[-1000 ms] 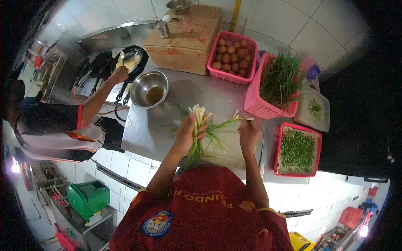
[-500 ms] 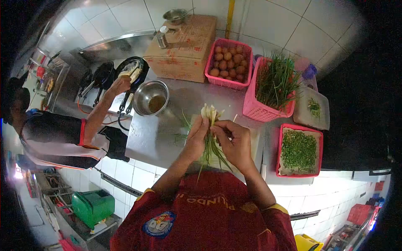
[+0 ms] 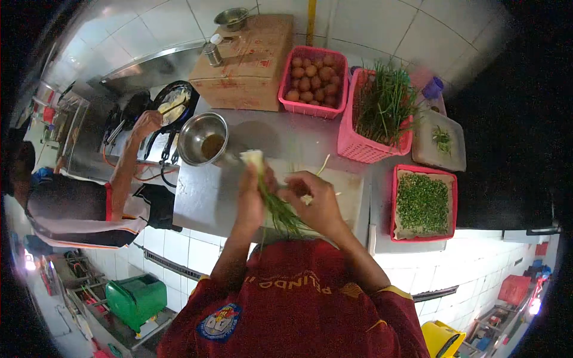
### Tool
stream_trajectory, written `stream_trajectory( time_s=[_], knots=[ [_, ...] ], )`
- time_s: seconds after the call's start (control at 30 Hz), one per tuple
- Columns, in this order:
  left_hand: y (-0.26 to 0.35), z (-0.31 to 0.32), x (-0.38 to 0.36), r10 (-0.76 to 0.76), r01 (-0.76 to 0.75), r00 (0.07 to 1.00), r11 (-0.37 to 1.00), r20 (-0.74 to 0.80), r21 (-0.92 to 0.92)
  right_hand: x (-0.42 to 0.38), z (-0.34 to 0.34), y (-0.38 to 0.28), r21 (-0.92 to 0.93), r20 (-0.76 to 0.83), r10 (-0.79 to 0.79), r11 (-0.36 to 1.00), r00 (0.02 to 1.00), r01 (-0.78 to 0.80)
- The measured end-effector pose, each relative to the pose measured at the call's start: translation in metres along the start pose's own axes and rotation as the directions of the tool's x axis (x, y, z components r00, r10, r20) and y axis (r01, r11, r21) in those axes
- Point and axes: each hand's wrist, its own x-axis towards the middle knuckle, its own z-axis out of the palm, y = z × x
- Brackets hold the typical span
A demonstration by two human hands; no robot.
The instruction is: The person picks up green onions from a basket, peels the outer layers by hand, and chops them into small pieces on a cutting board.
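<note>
My left hand (image 3: 250, 194) is closed around a bunch of spring onions (image 3: 277, 212), pale root ends up and green leaves trailing toward my shirt. Just to its right, my right hand (image 3: 316, 200) has its fingers curled, with a small pale bit showing by them. Motion blur hides exactly what those fingers pinch. Beneath both hands lies a whitish cutting board (image 3: 349, 203) with a few pale scraps. A knife (image 3: 372, 232) rests along the board's right side.
A steel bowl (image 3: 186, 140) stands left, near a co-worker's hand (image 3: 148, 123) at a pan (image 3: 190, 95). Behind are a cardboard box (image 3: 239, 89) and an egg basket (image 3: 316, 110). To the right are a basket of greens (image 3: 364, 149) and a tray of chopped greens (image 3: 422, 206).
My left hand has moved left with the spring onions, away from my right hand. The hands were together at the root ends before. The co-worker's hand shifted slightly, and the view turned a little.
</note>
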Motion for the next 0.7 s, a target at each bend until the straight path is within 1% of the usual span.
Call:
stream_trajectory(
  time_s=[0.03, 0.07, 0.13, 0.17, 0.2, 0.23, 0.3, 0.33, 0.37, 0.4, 0.47, 0.5, 0.53, 0.57, 0.6, 0.7],
  knots=[
    [0.002, -0.011, 0.004, 0.015, -0.015, 1.0, 1.0, 0.006, -0.021, 0.001, -0.011, 0.025, -0.063, -0.012, 0.032, 0.997, 0.999, -0.032],
    [0.012, -0.01, 0.003, 0.044, -0.044, 0.999, 0.999, -0.027, 0.026, 0.003, -0.024, 0.055, -0.128, -0.027, 0.062, 0.99, 0.998, -0.065],
    [0.034, -0.004, -0.007, 0.106, -0.095, 0.989, 0.988, -0.098, 0.118, 0.001, -0.046, 0.155, -0.431, -0.133, 0.025, 0.899, 0.991, -0.08],
    [0.034, -0.007, -0.007, 0.11, -0.098, 0.992, 0.98, -0.064, 0.173, -0.003, -0.052, 0.196, -0.466, -0.191, 0.002, 0.88, 0.982, -0.093],
    [0.032, -0.012, -0.005, 0.115, -0.105, 0.993, 0.968, -0.031, 0.229, -0.005, -0.054, 0.222, -0.497, -0.245, -0.024, 0.861, 0.969, -0.104],
    [0.03, -0.016, -0.003, 0.122, -0.116, 0.993, 0.951, 0.0, 0.286, 0.0, -0.05, 0.23, -0.511, -0.263, 0.03, 0.843, 0.964, -0.166],
    [0.011, -0.026, 0.005, 0.073, -0.095, 0.993, 0.965, 0.095, 0.243, 0.01, -0.036, 0.242, -0.533, -0.288, 0.139, 0.798, 0.948, -0.279],
    [0.013, -0.017, 0.005, 0.052, -0.082, 0.989, 0.971, 0.141, 0.223, 0.012, -0.026, 0.246, -0.604, -0.341, 0.109, 0.736, 0.934, -0.306],
    [0.015, -0.004, 0.001, 0.08, -0.114, 0.982, 0.972, 0.17, 0.204, 0.015, -0.017, 0.25, -0.666, -0.391, 0.067, 0.668, 0.918, -0.333],
    [0.014, 0.003, 0.003, 0.07, -0.103, 0.979, 0.98, 0.189, 0.171, 0.02, -0.009, 0.253, -0.719, -0.436, 0.016, 0.595, 0.9, -0.359],
    [0.017, 0.009, 0.006, 0.055, -0.083, 0.972, 0.99, 0.23, 0.111, 0.025, -0.012, 0.264, -0.669, -0.417, -0.139, 0.716, 0.898, -0.2],
    [0.019, 0.009, 0.007, 0.042, -0.072, 0.973, 0.989, 0.226, 0.127, 0.027, -0.011, 0.267, -0.638, -0.413, -0.213, 0.762, 0.885, -0.114],
    [0.022, 0.008, 0.009, 0.03, -0.062, 0.974, 0.988, 0.223, 0.138, 0.031, -0.011, 0.249, -0.479, -0.425, -0.083, 0.866, 0.901, -0.146],
    [0.023, 0.008, 0.01, 0.018, -0.051, 0.976, 0.988, 0.217, 0.147, 0.035, -0.018, 0.203, -0.307, -0.407, 0.049, 0.933, 0.912, -0.188],
    [0.022, 0.009, 0.009, 0.002, -0.034, 0.978, 0.987, 0.208, 0.155, 0.035, -0.023, 0.158, -0.129, -0.359, 0.183, 0.962, 0.915, -0.243],
    [0.018, 0.015, 0.009, 0.037, -0.105, 0.973, 0.95, 0.228, 0.294, 0.03, -0.029, 0.061, -0.085, -0.284, 0.183, 0.973, 0.941, -0.215]
  ],
)
